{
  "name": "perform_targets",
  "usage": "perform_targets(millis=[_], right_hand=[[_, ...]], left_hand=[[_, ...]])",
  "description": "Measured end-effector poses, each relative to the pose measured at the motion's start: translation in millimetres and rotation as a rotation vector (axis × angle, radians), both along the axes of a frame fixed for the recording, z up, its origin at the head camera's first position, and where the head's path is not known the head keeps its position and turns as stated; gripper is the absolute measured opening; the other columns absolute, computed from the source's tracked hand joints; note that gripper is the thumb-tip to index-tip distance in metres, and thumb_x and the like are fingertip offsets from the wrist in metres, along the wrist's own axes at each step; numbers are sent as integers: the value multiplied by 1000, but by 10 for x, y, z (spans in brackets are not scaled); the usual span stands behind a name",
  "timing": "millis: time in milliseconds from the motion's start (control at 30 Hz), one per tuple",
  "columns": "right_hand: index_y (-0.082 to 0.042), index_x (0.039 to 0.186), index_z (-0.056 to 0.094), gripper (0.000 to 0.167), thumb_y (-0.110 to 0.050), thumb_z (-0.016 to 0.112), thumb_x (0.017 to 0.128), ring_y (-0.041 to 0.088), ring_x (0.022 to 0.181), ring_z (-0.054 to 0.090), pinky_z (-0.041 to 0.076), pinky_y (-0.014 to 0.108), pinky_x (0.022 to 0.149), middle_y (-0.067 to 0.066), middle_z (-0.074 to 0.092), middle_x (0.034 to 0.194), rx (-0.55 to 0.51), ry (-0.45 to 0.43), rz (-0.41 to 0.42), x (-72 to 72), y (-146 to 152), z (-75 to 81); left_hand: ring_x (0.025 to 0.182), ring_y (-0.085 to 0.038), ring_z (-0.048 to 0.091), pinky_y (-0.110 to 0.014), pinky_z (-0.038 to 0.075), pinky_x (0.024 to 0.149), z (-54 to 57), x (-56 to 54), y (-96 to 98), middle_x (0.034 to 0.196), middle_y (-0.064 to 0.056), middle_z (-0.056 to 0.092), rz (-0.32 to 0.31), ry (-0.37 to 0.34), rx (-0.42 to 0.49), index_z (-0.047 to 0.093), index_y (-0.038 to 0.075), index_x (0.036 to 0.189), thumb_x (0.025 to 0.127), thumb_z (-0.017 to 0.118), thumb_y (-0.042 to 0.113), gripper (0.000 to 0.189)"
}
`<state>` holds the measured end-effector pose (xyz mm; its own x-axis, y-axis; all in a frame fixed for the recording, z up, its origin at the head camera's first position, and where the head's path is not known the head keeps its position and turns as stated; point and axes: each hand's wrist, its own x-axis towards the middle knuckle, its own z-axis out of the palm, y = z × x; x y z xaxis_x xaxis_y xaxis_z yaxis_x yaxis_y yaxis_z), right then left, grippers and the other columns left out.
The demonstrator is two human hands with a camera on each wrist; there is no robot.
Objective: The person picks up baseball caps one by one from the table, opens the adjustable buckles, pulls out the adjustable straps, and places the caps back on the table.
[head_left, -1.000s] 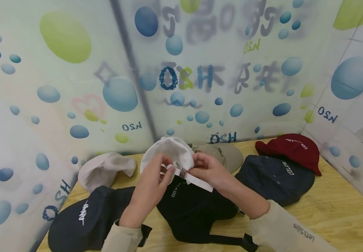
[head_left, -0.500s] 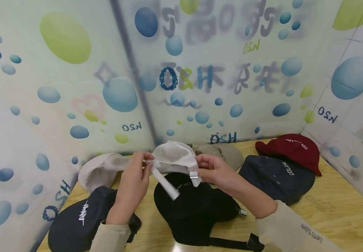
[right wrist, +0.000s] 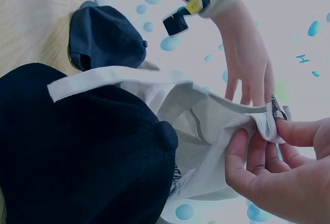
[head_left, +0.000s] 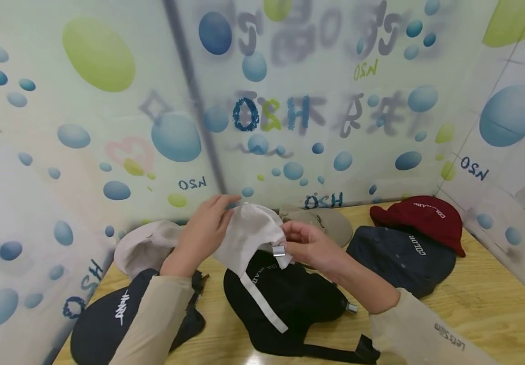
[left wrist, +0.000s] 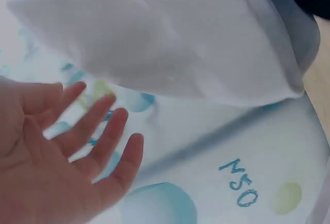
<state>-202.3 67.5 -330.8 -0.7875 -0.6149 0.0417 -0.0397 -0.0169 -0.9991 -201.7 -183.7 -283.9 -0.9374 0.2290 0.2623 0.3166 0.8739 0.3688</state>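
Note:
A white baseball cap (head_left: 253, 228) is held up over the table, its back opening toward me. My right hand (head_left: 312, 248) pinches its edge between thumb and fingers, beside the metal buckle (head_left: 279, 251). From the other side of the opening, the loose white strap (head_left: 264, 306) hangs down over a black cap (head_left: 299, 314). My left hand (head_left: 203, 228) is at the cap's left side. In the left wrist view its fingers (left wrist: 116, 131) are spread and apart from the white cap's cloth (left wrist: 170, 44). The right wrist view shows the left hand (right wrist: 250, 74) behind the cap.
On the wooden table (head_left: 486, 314) lie a dark cap with white lettering (head_left: 103, 324) and an off-white cap (head_left: 141, 248) at left. A beige cap (head_left: 335, 225) is behind. Navy (head_left: 399, 261) and red (head_left: 426, 218) caps overlap at right. Printed walls (head_left: 271, 167) enclose the back and sides.
The strap came out of the buckle and now dangles free. My left hand let go of it and moved up along the cap's left side. My right hand keeps its hold by the buckle.

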Motion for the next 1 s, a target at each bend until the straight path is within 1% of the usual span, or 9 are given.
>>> perform_targets(millis=[133, 233, 300, 433, 600, 700, 800, 900, 1000], right_hand=[[7, 126, 50, 30, -7, 54, 101, 16, 89, 57, 53, 22, 76, 0, 60, 104, 17, 16, 0, 0, -1, -11], [7, 126, 51, 29, -8, 54, 101, 17, 91, 56, 53, 22, 79, 3, 59, 107, 34, 25, -7, 5, 5, -16], [7, 125, 51, 29, -8, 54, 101, 17, 93, 56, 53, 22, 81, 5, 59, 108, 42, 24, -13, 9, 15, -15], [7, 126, 51, 29, -8, 53, 101, 17, 95, 56, 52, 24, 83, 7, 58, 111, 53, 21, -24, 10, 43, -2], [7, 127, 50, 29, -8, 53, 102, 17, 95, 57, 52, 24, 83, 7, 59, 113, 52, 28, -36, 4, 55, 16], [6, 128, 50, 30, -8, 52, 102, 16, 96, 57, 53, 25, 84, 9, 59, 115, 55, 26, -44, -2, 51, 22], [5, 129, 51, 30, -10, 53, 102, 16, 97, 58, 53, 26, 85, 10, 60, 117, 73, 19, -69, -7, 58, 28], [3, 129, 52, 31, -13, 54, 102, 17, 97, 58, 53, 27, 85, 11, 60, 117, 96, 17, -98, -13, 79, 43], [1, 129, 54, 32, -15, 57, 101, 18, 98, 57, 53, 28, 85, 11, 60, 118, 115, 32, -130, -35, 103, 67]], left_hand=[[129, -35, 55, -50, 45, 108, 0, -252, 12, 139, -12, 60, -75, -58, -57, 58, 12, 137, 107, 44, 14, 34], [123, -32, 61, -49, 49, 103, -13, -354, -26, 132, -12, 66, -148, -93, -53, 64, 10, 131, 107, 45, 15, 31], [121, -31, 62, -48, 50, 100, -10, -384, -60, 132, -11, 66, -200, -135, -15, 64, 11, 130, 107, 45, 16, 30], [122, -28, 61, -48, 51, 100, 30, -412, -115, 134, -9, 64, -305, -220, 75, 62, 15, 132, 107, 44, 19, 31], [120, -27, 62, -47, 51, 100, 95, -435, -127, 130, -9, 66, -357, -257, 95, 64, 14, 130, 106, 48, 20, 29], [115, -25, 64, -46, 52, 99, 132, -446, -115, 124, -8, 68, -368, -281, 98, 66, 13, 126, 104, 52, 18, 27], [109, -24, 66, -44, 54, 97, 162, -464, -110, 116, -7, 71, -351, -249, 85, 70, 12, 120, 102, 57, 16, 22], [103, -23, 68, -43, 55, 94, 201, -480, -110, 110, -6, 73, -290, -183, 77, 73, 13, 113, 99, 62, 15, 18], [100, -24, 68, -43, 56, 92, 263, -477, -121, 108, -8, 74, -213, -127, 79, 74, 13, 110, 98, 64, 16, 16]])
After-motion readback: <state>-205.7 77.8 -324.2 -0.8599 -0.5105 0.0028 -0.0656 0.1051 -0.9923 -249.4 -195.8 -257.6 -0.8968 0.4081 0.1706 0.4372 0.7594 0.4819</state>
